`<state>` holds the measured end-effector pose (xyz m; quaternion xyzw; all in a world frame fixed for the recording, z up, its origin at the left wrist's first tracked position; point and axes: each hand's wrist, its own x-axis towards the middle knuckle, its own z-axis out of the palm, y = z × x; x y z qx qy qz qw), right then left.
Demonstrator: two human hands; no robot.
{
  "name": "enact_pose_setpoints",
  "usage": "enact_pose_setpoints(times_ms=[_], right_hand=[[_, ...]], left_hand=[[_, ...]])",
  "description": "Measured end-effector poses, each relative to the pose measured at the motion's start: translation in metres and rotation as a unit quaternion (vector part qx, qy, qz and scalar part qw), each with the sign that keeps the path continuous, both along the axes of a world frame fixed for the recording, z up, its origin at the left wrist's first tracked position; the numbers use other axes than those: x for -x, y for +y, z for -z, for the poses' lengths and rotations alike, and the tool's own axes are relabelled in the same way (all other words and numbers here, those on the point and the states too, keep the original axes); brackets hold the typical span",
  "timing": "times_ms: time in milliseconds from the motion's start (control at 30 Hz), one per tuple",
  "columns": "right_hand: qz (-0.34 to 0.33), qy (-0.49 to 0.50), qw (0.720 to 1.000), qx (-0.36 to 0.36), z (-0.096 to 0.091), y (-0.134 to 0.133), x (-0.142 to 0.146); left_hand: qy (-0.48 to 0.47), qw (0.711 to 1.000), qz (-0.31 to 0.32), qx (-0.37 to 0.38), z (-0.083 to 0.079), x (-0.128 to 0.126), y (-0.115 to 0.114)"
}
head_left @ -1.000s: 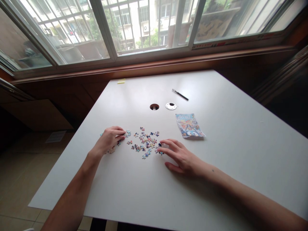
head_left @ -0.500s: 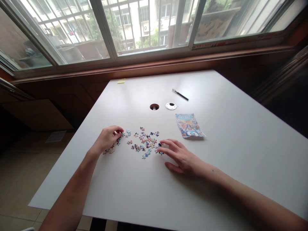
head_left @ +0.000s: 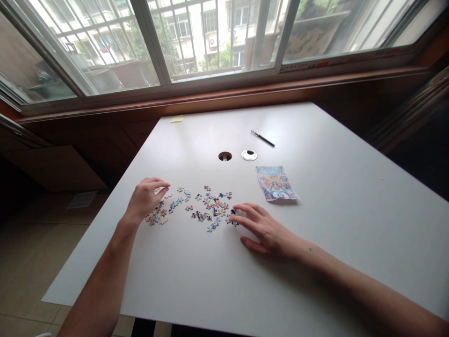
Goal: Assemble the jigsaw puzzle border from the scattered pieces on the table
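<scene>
Jigsaw puzzle pieces lie loose in a cluster on the white table, with more pieces in a smaller group to the left. My left hand is over that left group, thumb and fingertips pinched together; whatever is between them is too small to make out. My right hand rests at the right side of the main cluster, its fingers spread and their tips at a few dark-blue pieces. A small printed picture sheet lies beyond the right hand, slightly curled at its near edge.
Behind the sheet lie a black pen and a round metal cover beside a cable hole in the table. A yellow sticky note is at the far edge, below the window.
My left hand has drawn back to the left and slightly up from the light-blue pieces, uncovering several pieces beneath it. The right hand has stayed in place.
</scene>
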<state>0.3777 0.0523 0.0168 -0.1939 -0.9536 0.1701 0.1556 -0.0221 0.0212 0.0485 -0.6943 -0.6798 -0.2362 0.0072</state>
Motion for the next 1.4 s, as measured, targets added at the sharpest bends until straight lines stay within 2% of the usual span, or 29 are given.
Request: enact_pose_setpoints(times_ms=[167,400,467,667,767,867,1000,1067,1133,1200,1267,1333,1400], right_hand=[[0.001,0.001,1.000,-0.004,0.001,0.000,0.000],[0.001,0.004,1.000,-0.001,-0.001,0.000,0.000],[0.003,0.005,1.000,-0.001,0.000,0.000,0.000],[0.001,0.012,1.000,-0.003,0.003,0.001,-0.001],[0.001,0.009,1.000,-0.003,0.002,0.000,0.000],[0.000,0.007,1.000,-0.003,0.001,0.000,0.000],[-0.002,0.007,1.000,-0.006,0.002,0.001,0.000],[-0.003,0.006,1.000,-0.007,0.003,0.001,-0.001],[-0.004,0.007,1.000,-0.008,0.004,0.001,-0.001],[-0.005,0.005,1.000,-0.007,0.003,0.001,-0.001],[-0.003,0.003,1.000,-0.005,0.003,0.001,-0.001],[-0.003,0.004,1.000,-0.004,0.002,0.000,0.000],[-0.002,0.007,1.000,-0.006,0.002,0.001,0.000]], left_hand=[[0.051,0.996,0.022,0.066,-0.006,0.012,-0.004],[0.047,0.996,0.023,0.068,0.000,0.006,0.000],[0.046,0.998,-0.005,0.050,0.001,0.010,0.000],[0.055,0.986,-0.153,-0.030,0.001,0.042,-0.005],[0.055,0.986,-0.157,-0.012,0.006,0.044,-0.004],[0.045,0.989,-0.141,0.016,0.012,0.036,-0.001],[0.020,0.990,-0.139,0.023,0.009,0.028,0.000],[-0.003,0.992,-0.121,0.032,0.001,0.023,-0.001],[-0.030,0.996,-0.066,0.059,-0.008,0.014,-0.004],[-0.055,0.992,0.032,0.112,-0.016,-0.001,-0.006],[-0.076,0.971,0.143,0.179,-0.020,-0.018,-0.008],[-0.076,0.959,0.181,0.206,-0.020,-0.031,-0.008],[-0.071,0.960,0.174,0.206,-0.020,-0.033,-0.008]])
